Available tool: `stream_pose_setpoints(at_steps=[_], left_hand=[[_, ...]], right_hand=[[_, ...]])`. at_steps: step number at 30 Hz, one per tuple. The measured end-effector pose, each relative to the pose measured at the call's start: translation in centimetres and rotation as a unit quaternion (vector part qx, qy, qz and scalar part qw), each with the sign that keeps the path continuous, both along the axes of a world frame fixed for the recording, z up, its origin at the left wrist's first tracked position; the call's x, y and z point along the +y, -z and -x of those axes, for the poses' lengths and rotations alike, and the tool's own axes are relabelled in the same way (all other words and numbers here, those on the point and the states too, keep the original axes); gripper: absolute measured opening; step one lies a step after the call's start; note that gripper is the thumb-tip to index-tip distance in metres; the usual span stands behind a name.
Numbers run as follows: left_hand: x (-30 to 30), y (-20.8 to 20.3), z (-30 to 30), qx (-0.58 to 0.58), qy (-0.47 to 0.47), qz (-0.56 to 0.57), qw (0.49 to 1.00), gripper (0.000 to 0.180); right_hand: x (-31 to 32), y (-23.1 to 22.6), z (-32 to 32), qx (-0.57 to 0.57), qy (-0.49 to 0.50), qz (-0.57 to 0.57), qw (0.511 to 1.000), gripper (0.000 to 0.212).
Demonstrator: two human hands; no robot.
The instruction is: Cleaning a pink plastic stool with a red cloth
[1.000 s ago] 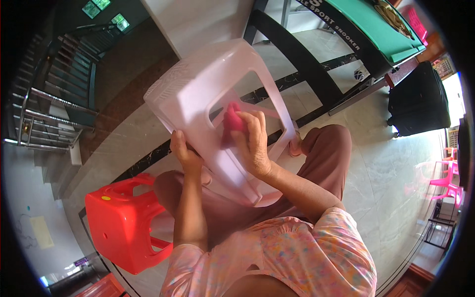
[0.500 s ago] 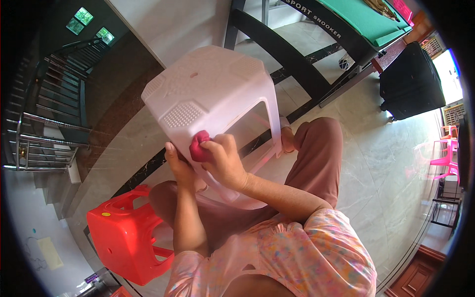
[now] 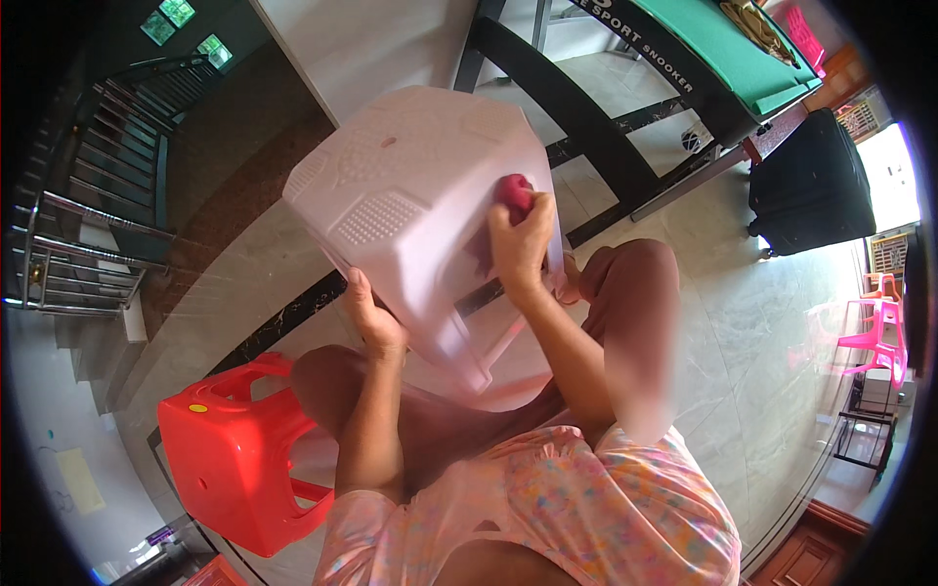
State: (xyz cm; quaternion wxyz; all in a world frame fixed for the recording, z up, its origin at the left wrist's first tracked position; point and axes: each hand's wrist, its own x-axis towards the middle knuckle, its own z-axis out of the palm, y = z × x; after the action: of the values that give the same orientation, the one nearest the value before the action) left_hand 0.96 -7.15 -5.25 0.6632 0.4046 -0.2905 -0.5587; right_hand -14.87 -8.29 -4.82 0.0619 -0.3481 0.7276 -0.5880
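Two hands on tilted pale stool (image 3: 410, 195): left hand (image 3: 374, 327) grasps lower rim; right hand (image 3: 520, 244), clenched on red cloth (image 3: 514, 189), presses side panel.

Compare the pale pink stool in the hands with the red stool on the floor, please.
The pale pink stool is tilted off the floor, held by the left hand and wiped by the right hand with a red cloth. The red stool rests on the floor, untouched. Both are moulded plastic.
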Motion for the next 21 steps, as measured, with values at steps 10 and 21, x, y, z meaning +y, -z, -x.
stream_pose_setpoints(at_steps=[10,21], left_hand=[[0.7,1.5,-1.3,-0.003,0.124,0.024,0.992,0.058],[0.0,1.4,-0.7,-0.076,0.024,0.023,0.997,0.057]], right_hand=[[6.4,-0.6,-4.9,0.038,-0.261,0.029,0.964,0.031],[0.5,-1.6,2.6,-0.007,-0.042,-0.082,0.996,0.019]])
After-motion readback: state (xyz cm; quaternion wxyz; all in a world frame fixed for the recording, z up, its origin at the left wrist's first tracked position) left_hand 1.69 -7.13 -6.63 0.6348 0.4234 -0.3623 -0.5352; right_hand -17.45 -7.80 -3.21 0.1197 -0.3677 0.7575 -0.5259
